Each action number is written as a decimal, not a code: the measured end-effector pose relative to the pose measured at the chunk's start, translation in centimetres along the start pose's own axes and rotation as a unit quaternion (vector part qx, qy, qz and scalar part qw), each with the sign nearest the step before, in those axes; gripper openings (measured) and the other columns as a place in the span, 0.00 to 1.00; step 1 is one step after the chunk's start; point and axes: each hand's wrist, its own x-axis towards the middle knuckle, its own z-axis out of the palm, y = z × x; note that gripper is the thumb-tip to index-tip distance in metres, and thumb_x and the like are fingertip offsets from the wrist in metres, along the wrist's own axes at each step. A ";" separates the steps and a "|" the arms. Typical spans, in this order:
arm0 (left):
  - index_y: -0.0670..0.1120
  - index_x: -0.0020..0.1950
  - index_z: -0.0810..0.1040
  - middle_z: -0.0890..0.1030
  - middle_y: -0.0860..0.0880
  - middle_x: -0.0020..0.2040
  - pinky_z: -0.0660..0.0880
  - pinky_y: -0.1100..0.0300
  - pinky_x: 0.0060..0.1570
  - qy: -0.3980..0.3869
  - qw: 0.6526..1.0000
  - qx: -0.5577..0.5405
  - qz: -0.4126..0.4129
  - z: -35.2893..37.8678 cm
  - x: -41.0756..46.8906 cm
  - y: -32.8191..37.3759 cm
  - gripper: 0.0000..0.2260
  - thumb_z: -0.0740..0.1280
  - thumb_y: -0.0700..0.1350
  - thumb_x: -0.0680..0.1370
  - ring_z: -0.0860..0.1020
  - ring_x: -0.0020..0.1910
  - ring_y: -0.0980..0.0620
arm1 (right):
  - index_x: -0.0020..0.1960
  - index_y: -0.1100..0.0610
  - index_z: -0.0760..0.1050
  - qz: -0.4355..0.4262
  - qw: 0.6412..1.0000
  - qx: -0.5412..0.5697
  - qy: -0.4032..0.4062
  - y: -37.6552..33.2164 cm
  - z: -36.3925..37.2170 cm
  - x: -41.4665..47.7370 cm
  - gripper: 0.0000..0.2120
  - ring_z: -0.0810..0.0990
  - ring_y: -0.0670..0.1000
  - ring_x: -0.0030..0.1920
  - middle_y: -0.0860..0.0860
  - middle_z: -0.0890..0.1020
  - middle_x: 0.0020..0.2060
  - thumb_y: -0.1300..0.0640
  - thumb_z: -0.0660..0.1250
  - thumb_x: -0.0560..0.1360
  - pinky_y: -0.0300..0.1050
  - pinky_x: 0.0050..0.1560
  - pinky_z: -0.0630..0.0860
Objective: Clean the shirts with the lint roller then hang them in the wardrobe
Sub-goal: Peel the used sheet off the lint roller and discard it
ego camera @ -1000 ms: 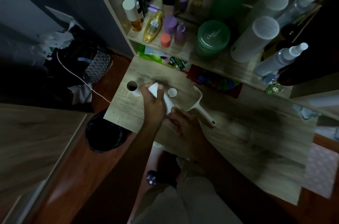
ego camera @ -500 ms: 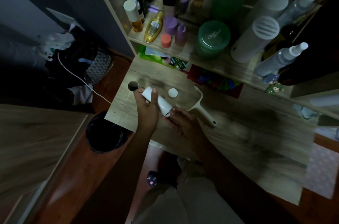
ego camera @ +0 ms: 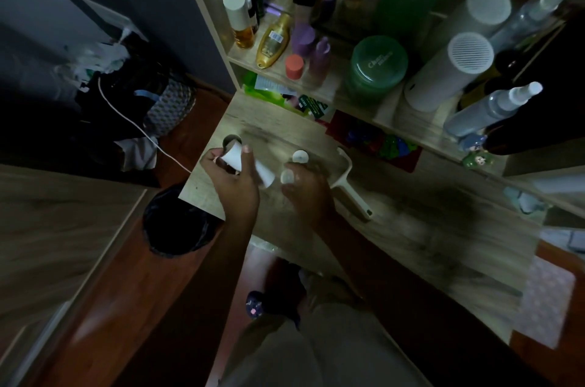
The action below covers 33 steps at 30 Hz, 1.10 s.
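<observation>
The white lint roll [ego camera: 250,166] sits in my left hand [ego camera: 235,179], fingers wrapped around it, thumb [ego camera: 246,150] on its upper end, just above the desk [ego camera: 395,212]. My right hand [ego camera: 305,188] pinches a small white cap [ego camera: 287,177] beside the roll's lower end. The roller handle [ego camera: 349,187] lies on the desk, right of the cap. No shirts in sight; I judge cleaning hasn't begun.
</observation>
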 end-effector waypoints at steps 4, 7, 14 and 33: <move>0.47 0.69 0.66 0.78 0.43 0.62 0.80 0.59 0.53 0.002 1.000 0.017 -0.018 -1.0 -0.1 -0.4 0.23 0.71 0.49 0.78 0.80 0.58 0.50 | 0.55 0.53 0.81 0.011 0.987 -0.149 -0.061 -0.3 1.9 1.7 0.14 0.77 0.59 0.60 0.54 0.83 0.53 0.49 0.69 0.73 0.59 0.63 0.67; 0.48 0.72 0.68 0.78 0.49 0.63 0.78 0.58 0.58 0.006 0.998 0.055 -0.016 -1.7 -0.2 -0.6 0.25 0.71 0.53 0.78 0.79 0.60 0.53 | 0.55 0.49 0.80 0.023 0.957 -0.258 -0.134 -0.6 2.3 2.2 0.13 0.72 0.58 0.64 0.51 0.81 0.55 0.47 0.64 0.74 0.62 0.64 0.65; 0.46 0.66 0.74 0.80 0.55 0.57 0.74 0.72 0.47 0.007 0.999 0.013 -0.034 -4.3 -0.1 -0.7 0.17 0.70 0.48 0.80 0.79 0.52 0.67 | 0.54 0.55 0.80 0.048 0.997 -0.035 -0.057 -2.4 1.6 0.3 0.11 0.80 0.55 0.56 0.52 0.82 0.51 0.56 0.72 0.72 0.50 0.57 0.74; 0.41 0.66 0.79 0.83 0.46 0.54 0.75 0.71 0.44 0.119 0.974 0.084 -0.172 -30.8 7.3 -22.2 0.20 0.70 0.52 0.80 0.82 0.52 0.50 | 0.64 0.60 0.78 0.165 0.908 0.262 -0.281 -19.5 24.6 -5.1 0.14 0.84 0.51 0.49 0.56 0.84 0.54 0.58 0.67 0.79 0.36 0.38 0.80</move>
